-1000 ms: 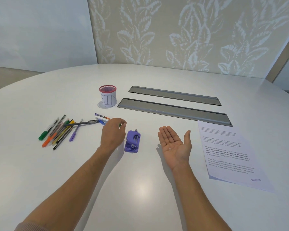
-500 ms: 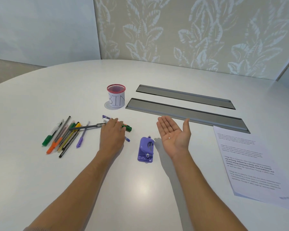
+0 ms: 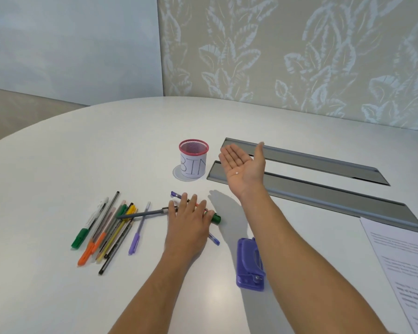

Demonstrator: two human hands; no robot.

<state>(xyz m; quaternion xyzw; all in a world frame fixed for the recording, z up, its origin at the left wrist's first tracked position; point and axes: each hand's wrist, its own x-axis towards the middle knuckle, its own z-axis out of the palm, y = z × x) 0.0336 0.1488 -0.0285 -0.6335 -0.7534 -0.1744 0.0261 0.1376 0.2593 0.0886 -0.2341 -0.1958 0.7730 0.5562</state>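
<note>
My right hand (image 3: 243, 168) is raised palm up with straight fingers, just right of the red mesh cup labelled BIN (image 3: 193, 161). A tiny white paper dot (image 3: 237, 173) lies on its palm. My left hand (image 3: 187, 219) rests flat, palm down, on a few pens on the table; a green marker (image 3: 216, 218) sticks out under its fingers on the right. A purple hole punch (image 3: 249, 265) lies partly behind my right forearm.
A heap of several pens and markers (image 3: 106, 230) lies to the left. Two grey cable-slot lids (image 3: 323, 189) run across the white table (image 3: 82, 165). A printed sheet (image 3: 405, 266) lies at the right edge.
My right hand has moved forward and up toward the BIN cup, carrying the paper dot. My left hand has flattened onto the pens. The view has shifted left.
</note>
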